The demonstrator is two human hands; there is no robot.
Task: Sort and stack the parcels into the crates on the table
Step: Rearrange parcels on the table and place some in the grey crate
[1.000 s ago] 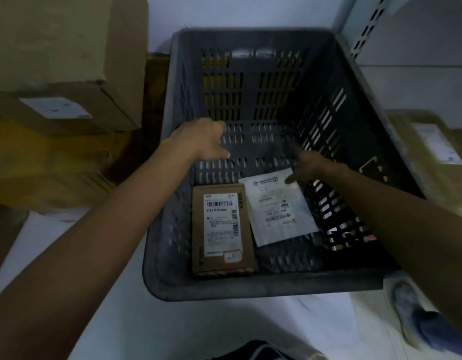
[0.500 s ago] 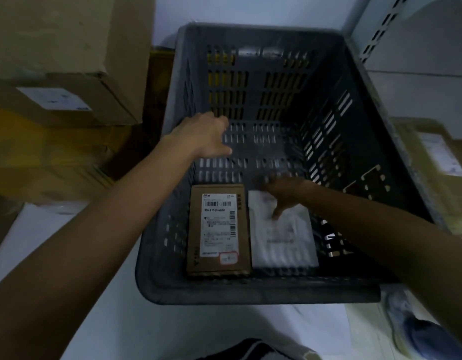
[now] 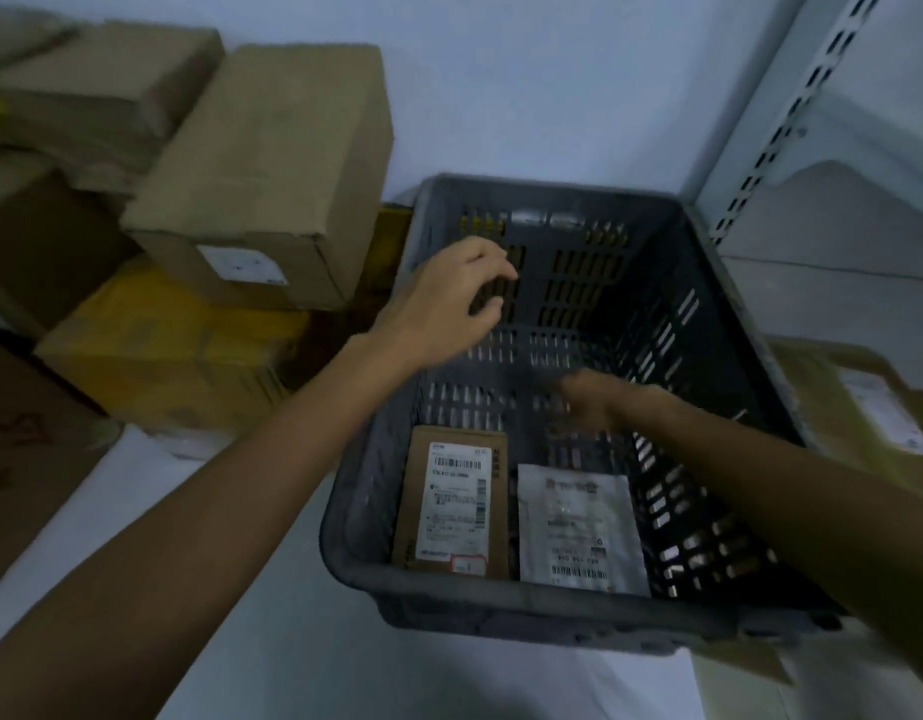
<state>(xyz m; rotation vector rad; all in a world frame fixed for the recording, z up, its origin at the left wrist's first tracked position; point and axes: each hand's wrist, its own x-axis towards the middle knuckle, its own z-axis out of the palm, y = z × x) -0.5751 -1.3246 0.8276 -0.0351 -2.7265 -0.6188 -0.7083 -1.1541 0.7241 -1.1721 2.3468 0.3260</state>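
Two empty hands over the crate (image 3: 501, 610): left hand (image 3: 444, 304) fingers loosely curled, right hand (image 3: 599, 400) blurred, grip unclear.

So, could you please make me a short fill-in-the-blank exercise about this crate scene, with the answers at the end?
1. The brown parcel and the white parcel lie inside the grey ____.
2. Seen from the camera, the white parcel lies to the ____ of the brown parcel.
3. The left hand is above the crate and holds ____.
4. The number of parcels in the crate is ____.

Answers: crate; right; nothing; two
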